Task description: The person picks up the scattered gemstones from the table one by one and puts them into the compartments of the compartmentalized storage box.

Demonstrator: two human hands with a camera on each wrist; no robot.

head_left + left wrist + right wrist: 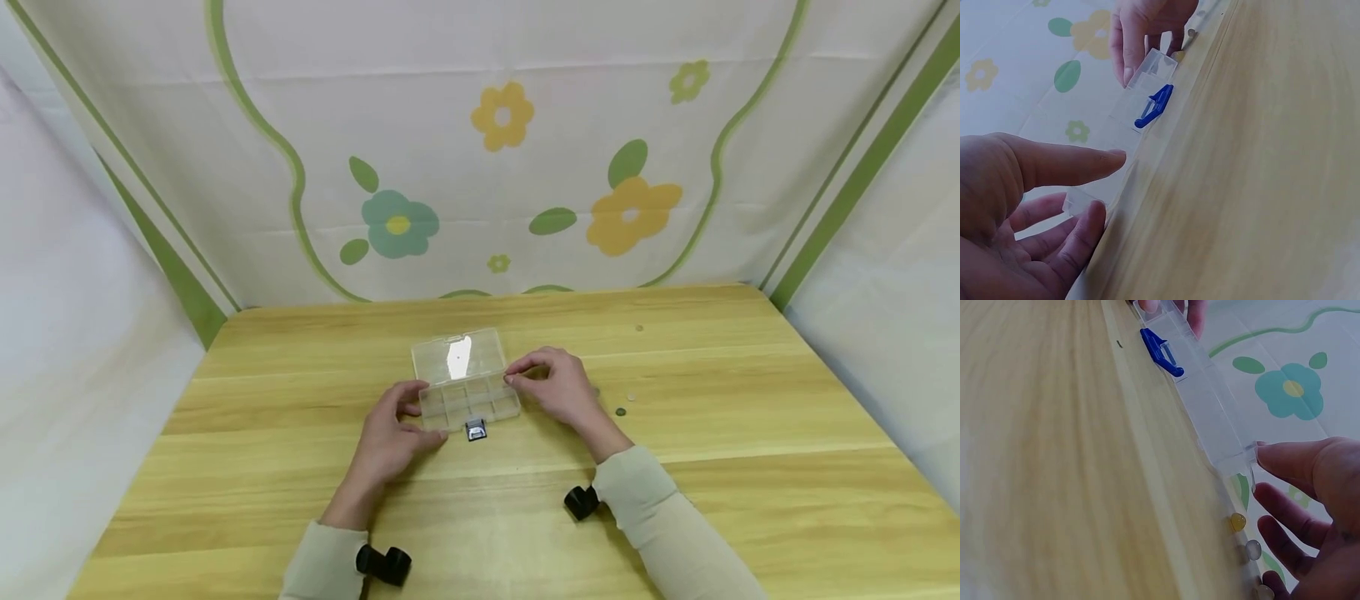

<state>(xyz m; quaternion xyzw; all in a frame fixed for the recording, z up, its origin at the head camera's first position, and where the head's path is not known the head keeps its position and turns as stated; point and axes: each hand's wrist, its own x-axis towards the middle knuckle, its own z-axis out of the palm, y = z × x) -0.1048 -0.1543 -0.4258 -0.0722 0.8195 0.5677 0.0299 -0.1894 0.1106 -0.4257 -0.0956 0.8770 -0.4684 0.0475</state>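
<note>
A clear plastic compartment box (470, 403) lies on the table, its lid (435, 360) laid back away from the person. A blue latch (1155, 107) hangs at its front side. My left hand (392, 429) holds the left end, thumb at the front and fingers round the far corner. At the opposite end, my right hand (557, 387) has thumb and forefinger at the rear corner by the hinge, pinching the box edge. A tiny dark spot shows at those fingertips; what it is cannot be made out. Below the right fingers sits an amber bead (1238, 522).
Beside the right hand lie a clear bead (1253, 550), a dark green bead (621, 412) and a pale bead (631, 397). Another small bead (639, 327) is farther back. The wooden table (300, 367) meets a flowered cloth (450, 275) behind.
</note>
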